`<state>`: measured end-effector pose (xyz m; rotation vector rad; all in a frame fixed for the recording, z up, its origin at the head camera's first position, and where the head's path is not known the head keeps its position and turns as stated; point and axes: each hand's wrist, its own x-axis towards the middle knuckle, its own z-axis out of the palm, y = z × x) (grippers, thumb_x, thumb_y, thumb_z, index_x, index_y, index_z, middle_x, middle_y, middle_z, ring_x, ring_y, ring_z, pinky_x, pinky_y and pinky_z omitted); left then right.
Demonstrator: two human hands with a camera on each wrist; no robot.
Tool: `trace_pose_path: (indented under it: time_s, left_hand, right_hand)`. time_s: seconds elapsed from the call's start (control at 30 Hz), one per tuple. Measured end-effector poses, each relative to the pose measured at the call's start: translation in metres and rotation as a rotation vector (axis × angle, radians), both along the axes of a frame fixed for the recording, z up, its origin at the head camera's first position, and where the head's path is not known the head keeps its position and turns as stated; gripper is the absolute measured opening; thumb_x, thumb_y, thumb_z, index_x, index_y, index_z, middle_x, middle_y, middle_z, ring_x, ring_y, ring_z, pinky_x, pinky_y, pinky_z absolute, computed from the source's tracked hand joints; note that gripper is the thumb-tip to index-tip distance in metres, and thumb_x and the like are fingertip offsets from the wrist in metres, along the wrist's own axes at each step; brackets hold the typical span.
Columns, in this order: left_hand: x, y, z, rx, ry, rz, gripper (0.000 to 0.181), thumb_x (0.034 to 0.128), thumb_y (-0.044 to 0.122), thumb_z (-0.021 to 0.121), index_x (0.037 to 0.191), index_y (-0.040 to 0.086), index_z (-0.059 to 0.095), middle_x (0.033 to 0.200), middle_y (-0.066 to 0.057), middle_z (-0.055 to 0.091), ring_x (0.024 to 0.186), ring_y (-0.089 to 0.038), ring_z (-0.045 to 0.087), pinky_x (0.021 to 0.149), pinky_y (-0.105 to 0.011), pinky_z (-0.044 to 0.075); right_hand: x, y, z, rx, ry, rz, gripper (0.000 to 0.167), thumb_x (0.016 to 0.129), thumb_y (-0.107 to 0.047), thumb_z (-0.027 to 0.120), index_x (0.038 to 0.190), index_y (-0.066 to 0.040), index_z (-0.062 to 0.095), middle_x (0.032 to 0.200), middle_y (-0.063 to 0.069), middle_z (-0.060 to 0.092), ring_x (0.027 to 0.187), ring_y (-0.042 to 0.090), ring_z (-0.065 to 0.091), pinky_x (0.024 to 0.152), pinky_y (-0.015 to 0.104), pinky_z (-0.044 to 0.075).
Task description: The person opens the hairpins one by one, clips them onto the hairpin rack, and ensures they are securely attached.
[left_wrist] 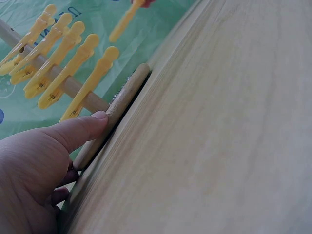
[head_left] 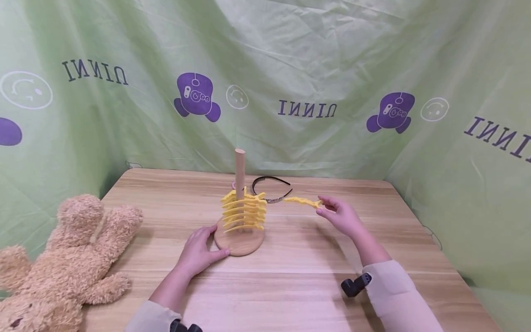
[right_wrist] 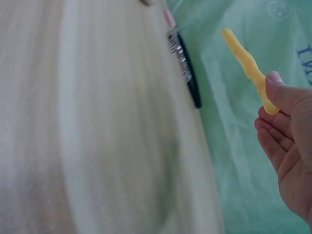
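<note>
A wooden stand has a round base (head_left: 239, 246) and an upright post (head_left: 240, 171). Several long yellow plastic clips (head_left: 244, 216) sit one above another around the post, sticking out to either side. My left hand (head_left: 197, 252) holds the rim of the base, thumb at its near edge and the other fingers at its left side. To the right of the stand, my right hand (head_left: 342, 218) pinches one more yellow clip (right_wrist: 247, 63) by its end, between thumb and fingers. This clip is held in the air, its free end pointing towards the post.
Behind the stand lies a black headband (head_left: 271, 178) with a sparkly part, and a pink item (head_left: 233, 185) is partly hidden by the post. A plush bear (head_left: 66, 263) lies at the table's left. Green printed cloth (head_left: 265, 138) encloses the back and sides.
</note>
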<state>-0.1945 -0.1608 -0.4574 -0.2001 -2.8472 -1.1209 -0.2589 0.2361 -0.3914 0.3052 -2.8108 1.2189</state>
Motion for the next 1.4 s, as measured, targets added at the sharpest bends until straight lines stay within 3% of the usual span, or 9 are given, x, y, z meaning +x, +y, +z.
trace_pose_path:
  time_s: [0.3,0.5,0.67,0.87,1.1,1.4]
  left_hand:
    - [0.001,0.000,0.001,-0.006,0.000,-0.002,0.086,0.0752,0.043,0.082,0.140,-0.003,0.048,0.141,-0.024,0.052,0.135,-0.044,0.040,0.114,-0.059,0.031]
    - [-0.001,0.000,-0.001,0.003,0.003,0.001,0.085,0.0759,0.041,0.081,0.140,-0.003,0.047,0.141,-0.025,0.051,0.135,-0.045,0.039,0.114,-0.059,0.030]
    - [-0.002,-0.001,-0.001,0.001,0.009,0.002,0.084,0.0756,0.040,0.082,0.139,-0.003,0.048,0.141,-0.025,0.052,0.135,-0.045,0.040,0.114,-0.059,0.030]
    - [-0.002,-0.001,-0.001,0.009,0.005,0.001,0.085,0.0755,0.042,0.082,0.140,-0.003,0.048,0.141,-0.024,0.051,0.136,-0.044,0.039,0.115,-0.059,0.030]
    - [0.000,0.001,-0.002,0.009,0.034,0.000,0.085,0.0743,0.041,0.082,0.138,-0.004,0.049,0.139,-0.025,0.053,0.133,-0.045,0.041,0.113,-0.059,0.032]
    - [-0.002,-0.001,-0.003,0.008,0.016,-0.001,0.085,0.0751,0.041,0.082,0.140,-0.003,0.048,0.140,-0.024,0.052,0.135,-0.044,0.040,0.114,-0.058,0.031]
  right_hand:
    - [0.007,-0.018,0.036,0.025,0.111,0.048,0.042,0.094,-0.019,0.066,0.131,-0.001,0.060,0.125,0.023,0.065,0.119,0.040,0.061,0.091,0.049,0.056]
    - [0.011,-0.036,0.056,0.015,0.146,0.063,0.037,0.094,-0.019,0.067,0.126,-0.002,0.065,0.114,0.019,0.072,0.108,0.035,0.068,0.081,0.041,0.060]
    - [0.013,-0.060,0.067,-0.021,0.187,0.079,0.032,0.092,-0.016,0.068,0.121,-0.002,0.068,0.113,0.016,0.073,0.104,0.032,0.070,0.082,0.040,0.060]
    - [0.011,-0.092,0.073,-0.056,0.225,0.146,0.030,0.091,-0.014,0.069,0.118,-0.001,0.069,0.110,0.016,0.074,0.101,0.030,0.071,0.085,0.041,0.060]
    - [0.007,-0.120,0.071,-0.097,0.192,0.214,0.026,0.091,-0.013,0.069,0.114,-0.003,0.072,0.100,0.014,0.076,0.089,0.023,0.073,0.073,0.029,0.060]
    - [0.004,-0.135,0.068,-0.078,0.145,0.237,0.026,0.092,-0.016,0.069,0.115,-0.008,0.072,0.102,0.011,0.076,0.093,0.022,0.074,0.077,0.031,0.061]
